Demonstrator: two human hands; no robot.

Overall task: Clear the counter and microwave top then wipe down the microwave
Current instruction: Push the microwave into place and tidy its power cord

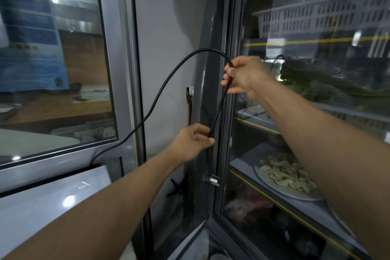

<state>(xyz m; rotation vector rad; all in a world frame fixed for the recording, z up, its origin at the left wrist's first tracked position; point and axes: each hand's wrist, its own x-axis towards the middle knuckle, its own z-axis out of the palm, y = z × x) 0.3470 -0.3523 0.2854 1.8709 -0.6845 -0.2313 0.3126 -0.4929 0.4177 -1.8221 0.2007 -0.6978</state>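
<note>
Listing from the left as I watch the feed: window pane (52, 69), reflective, a blue poster mirrored in it; below it a pale glossy appliance top (52, 196), which I take for the microwave, though only its upper surface shows.

Item, power cord (168, 82): black and round. It rises from behind that white top, arches high across the grey wall panel (160, 27), then drops between both hands to a plug (212, 180) dangling free just beside the cabinet frame. I judge it light, limp yet springy, likely to hold its loop and to slide through a loose grip. Best taken close behind the plug, or folded into short loops, so the prongs do not swing against the glass.

Item, left hand (190, 143): fingers curled, thumb and fingertips pinching the lower run of cord.

Item, right hand (244, 76): raised higher, fingers wrapped around the cord at the bend of the arch.

Item, glass-door display cabinet (295, 112), dark frame, yellow-edged shelves. Inside are a plate of pale food (282, 175) low down and a slatted plastic basket (306, 19) on top. Room is dim; glare on every pane.
</note>
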